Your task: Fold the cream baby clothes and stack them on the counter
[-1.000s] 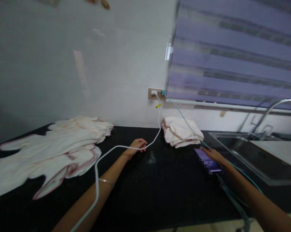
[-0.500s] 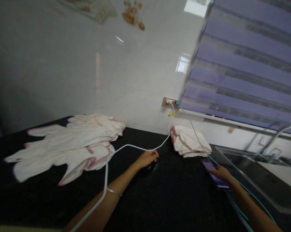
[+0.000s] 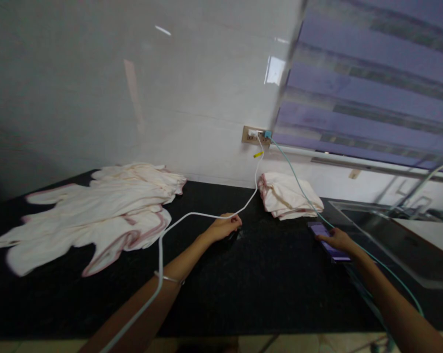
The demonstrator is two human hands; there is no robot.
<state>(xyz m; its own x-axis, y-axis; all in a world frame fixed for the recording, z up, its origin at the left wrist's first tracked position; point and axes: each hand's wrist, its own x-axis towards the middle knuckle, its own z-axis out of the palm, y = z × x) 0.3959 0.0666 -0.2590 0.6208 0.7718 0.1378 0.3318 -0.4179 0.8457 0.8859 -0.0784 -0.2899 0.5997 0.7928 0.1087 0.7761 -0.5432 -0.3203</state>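
Observation:
My left hand (image 3: 224, 228) rests on the black counter with its fingers curled in. What lies inside or under them, if anything, is hidden. A white cable (image 3: 192, 214) passes just behind this hand, then runs forward over my left forearm. My right hand (image 3: 339, 240) grips a phone (image 3: 324, 238) by its right side, with a finger or the thumb over the lit purple screen. The phone is at or very near the counter surface. Behind it sits a folded stack of cream cloth (image 3: 289, 196) with pinkish edges. Loose, spread cream cloths (image 3: 107, 206) lie to the left of my left hand.
A wall socket (image 3: 256, 136) holds the white plug and a teal one. From the latter, a teal cable (image 3: 297, 179) hangs past the folded stack and along my right forearm. At right are a sink (image 3: 401, 240) and a tap (image 3: 423, 184), below a purple striped blind (image 3: 353, 78).
The view has tilted downward, so everything appears higher and the counter's front edge and floor now show. Both hands keep about the same places on the counter and phone.

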